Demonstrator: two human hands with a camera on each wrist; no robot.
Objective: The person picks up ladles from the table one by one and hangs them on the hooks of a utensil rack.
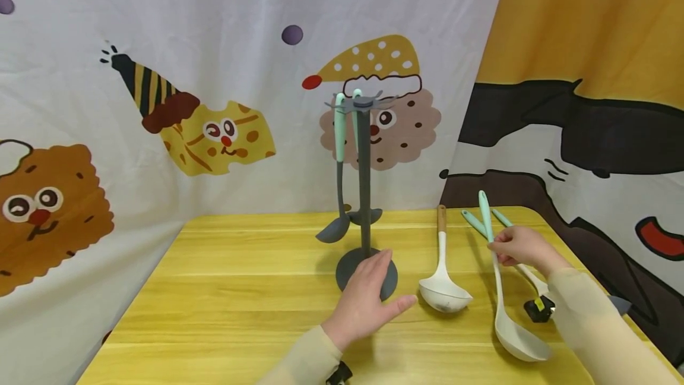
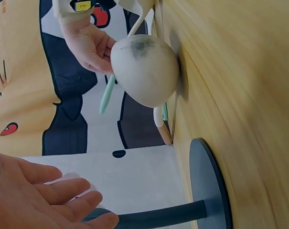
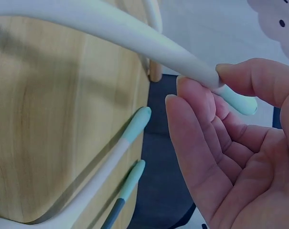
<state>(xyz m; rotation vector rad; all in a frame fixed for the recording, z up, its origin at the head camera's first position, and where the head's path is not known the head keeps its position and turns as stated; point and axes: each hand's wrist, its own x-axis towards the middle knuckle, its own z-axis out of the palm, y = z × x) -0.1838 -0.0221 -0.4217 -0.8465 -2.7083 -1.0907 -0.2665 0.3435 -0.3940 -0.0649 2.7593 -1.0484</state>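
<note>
My right hand (image 1: 526, 248) pinches a white serving spoon (image 1: 521, 340) between thumb and fingertips, just below its mint-green handle end. The spoon slants with its handle up and its bowl low over the right of the table. In the right wrist view, thumb and fingertips press on the white shaft (image 3: 154, 45) beside the mint tip. My left hand (image 1: 366, 296), fingers extended and thumb spread, is in front of the dark grey utensil stand (image 1: 364, 183), overlapping its round base. Between the hands lies a white ladle (image 1: 445, 294) with a wooden handle end.
Two dark grey utensils with mint handles, one a ladle (image 1: 333, 229), hang from the stand's left side. Two more mint-handled utensils lie at the right, one with a white shaft (image 3: 99, 176), one dark (image 3: 116, 210). A patterned curtain (image 1: 230, 28) hangs behind the wooden table (image 1: 224, 290).
</note>
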